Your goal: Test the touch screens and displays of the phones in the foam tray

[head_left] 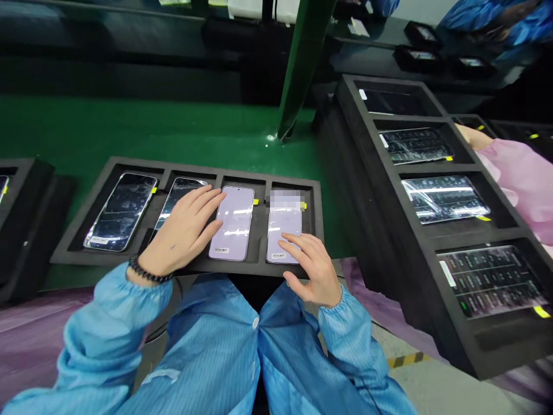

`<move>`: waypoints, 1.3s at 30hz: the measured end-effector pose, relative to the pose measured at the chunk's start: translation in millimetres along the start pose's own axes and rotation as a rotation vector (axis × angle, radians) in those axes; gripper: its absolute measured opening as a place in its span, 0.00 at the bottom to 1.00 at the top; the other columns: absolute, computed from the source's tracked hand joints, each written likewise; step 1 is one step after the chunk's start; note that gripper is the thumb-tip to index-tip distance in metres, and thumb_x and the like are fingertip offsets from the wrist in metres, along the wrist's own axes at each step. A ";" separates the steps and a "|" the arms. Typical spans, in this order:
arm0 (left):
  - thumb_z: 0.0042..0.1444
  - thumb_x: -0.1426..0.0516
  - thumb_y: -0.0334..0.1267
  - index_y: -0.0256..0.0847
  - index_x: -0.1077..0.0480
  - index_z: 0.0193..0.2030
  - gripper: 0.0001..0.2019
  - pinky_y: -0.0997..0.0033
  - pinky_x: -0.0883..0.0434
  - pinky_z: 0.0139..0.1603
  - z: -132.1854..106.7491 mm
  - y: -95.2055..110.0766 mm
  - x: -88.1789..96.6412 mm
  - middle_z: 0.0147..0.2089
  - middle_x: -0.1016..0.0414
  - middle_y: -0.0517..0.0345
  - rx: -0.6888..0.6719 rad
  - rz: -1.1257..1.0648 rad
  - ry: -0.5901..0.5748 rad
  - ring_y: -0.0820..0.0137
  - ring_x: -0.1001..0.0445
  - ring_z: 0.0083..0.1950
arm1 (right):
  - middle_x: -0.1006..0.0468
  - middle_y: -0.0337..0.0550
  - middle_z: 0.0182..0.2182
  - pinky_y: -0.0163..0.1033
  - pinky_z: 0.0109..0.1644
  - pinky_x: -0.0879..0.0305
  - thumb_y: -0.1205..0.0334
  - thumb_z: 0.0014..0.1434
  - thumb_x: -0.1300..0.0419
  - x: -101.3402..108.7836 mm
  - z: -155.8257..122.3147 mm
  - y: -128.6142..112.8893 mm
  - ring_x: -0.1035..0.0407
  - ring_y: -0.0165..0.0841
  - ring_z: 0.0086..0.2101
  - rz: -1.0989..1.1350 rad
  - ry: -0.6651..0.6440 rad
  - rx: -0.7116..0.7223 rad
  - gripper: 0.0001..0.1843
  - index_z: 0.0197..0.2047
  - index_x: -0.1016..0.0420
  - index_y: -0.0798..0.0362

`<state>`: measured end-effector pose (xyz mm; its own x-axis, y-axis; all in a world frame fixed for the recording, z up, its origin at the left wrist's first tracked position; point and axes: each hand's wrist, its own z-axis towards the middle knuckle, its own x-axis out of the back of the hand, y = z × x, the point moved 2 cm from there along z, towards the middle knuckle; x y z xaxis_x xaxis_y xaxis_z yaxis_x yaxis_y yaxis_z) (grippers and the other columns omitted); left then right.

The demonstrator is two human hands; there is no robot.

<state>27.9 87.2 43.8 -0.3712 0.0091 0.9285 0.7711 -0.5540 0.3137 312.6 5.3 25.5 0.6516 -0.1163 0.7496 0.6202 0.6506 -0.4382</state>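
A black foam tray (203,168) with several slots lies on the green belt in front of me. Its two left slots hold phones with dark glossy faces (121,210), and two lilac phones (233,222) (285,225) lie back-up in the right slots. My left hand (184,230) lies flat and open over the second dark phone, fingertips touching the left lilac phone. My right hand (311,265) rests open at the tray's near right corner, fingers spread on the lower end of the right lilac phone. Both arms wear blue sleeves; a bead bracelet circles my left wrist.
A tall stack of black trays (371,190) with film-covered phones (444,199) stands at the right. Another person's pink sleeve (522,178) reaches in beside it. A green post (302,63) rises from the belt (129,129) behind my tray. Another black tray (21,190) sits at the left edge.
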 end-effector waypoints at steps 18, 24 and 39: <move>0.51 0.44 0.62 0.40 0.31 0.48 0.28 0.61 0.25 0.45 42.7 1.0 -2.4 0.43 0.22 0.50 0.463 -0.919 0.160 0.63 0.24 0.41 | 0.25 0.47 0.60 0.53 0.60 0.33 0.61 0.67 0.46 -2.4 -0.1 0.8 0.30 0.42 0.57 0.029 0.036 -0.157 0.27 0.69 0.38 0.44; 0.40 0.31 0.54 0.37 0.30 0.51 0.34 0.69 0.24 0.45 22.6 23.7 -13.2 0.48 0.19 0.47 0.629 -1.231 0.189 0.61 0.21 0.48 | 0.23 0.46 0.57 0.50 0.59 0.32 0.61 0.70 0.49 1.7 5.8 -0.6 0.29 0.40 0.56 0.090 0.155 -0.219 0.22 0.65 0.33 0.45; 0.59 0.40 0.48 0.40 0.32 0.55 0.21 0.73 0.24 0.50 -54.9 117.4 2.8 0.50 0.21 0.52 0.589 -1.036 0.270 0.67 0.21 0.49 | 0.31 0.35 0.20 0.38 0.29 0.45 0.65 0.69 0.44 24.9 52.3 -74.5 0.42 0.29 0.24 -0.204 0.269 -0.098 0.17 0.26 0.34 0.50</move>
<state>88.9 -23.5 72.3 -0.9905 0.0105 0.1369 0.1373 0.0756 0.9876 259.8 -6.8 102.7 0.5938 -0.4384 0.6747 0.7798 0.5204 -0.3480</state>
